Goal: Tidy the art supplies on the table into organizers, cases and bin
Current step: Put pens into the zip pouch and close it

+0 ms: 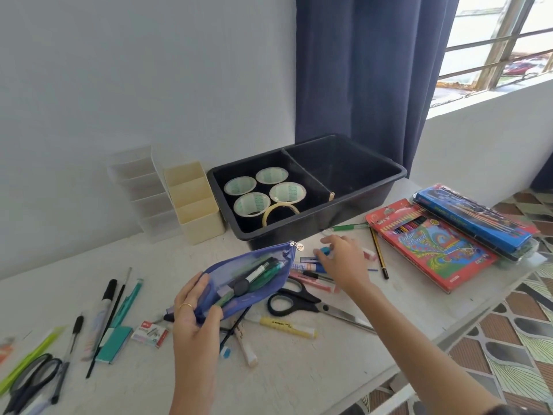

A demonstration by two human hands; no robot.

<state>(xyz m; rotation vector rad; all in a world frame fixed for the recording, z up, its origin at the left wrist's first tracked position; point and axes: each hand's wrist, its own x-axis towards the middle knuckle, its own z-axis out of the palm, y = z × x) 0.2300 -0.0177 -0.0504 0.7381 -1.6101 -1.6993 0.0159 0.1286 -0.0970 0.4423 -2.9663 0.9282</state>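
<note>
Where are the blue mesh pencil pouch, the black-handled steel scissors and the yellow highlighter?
blue mesh pencil pouch (239, 304): head view, lower mesh side.
black-handled steel scissors (310, 303): head view, handle.
yellow highlighter (287, 327): head view, barrel.

The blue zip pouch (263, 265) is of see-through mesh cloth, the black rectangular bin (344, 211) of matt plastic, the black-handled scissors (317, 307) have shiny metal blades, the red pencil box (434, 244) is glossy cardboard.

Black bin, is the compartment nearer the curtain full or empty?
Empty, as far as shows: the black bin has only bare dark floor there, while the other compartment holds five tape rolls.
</note>
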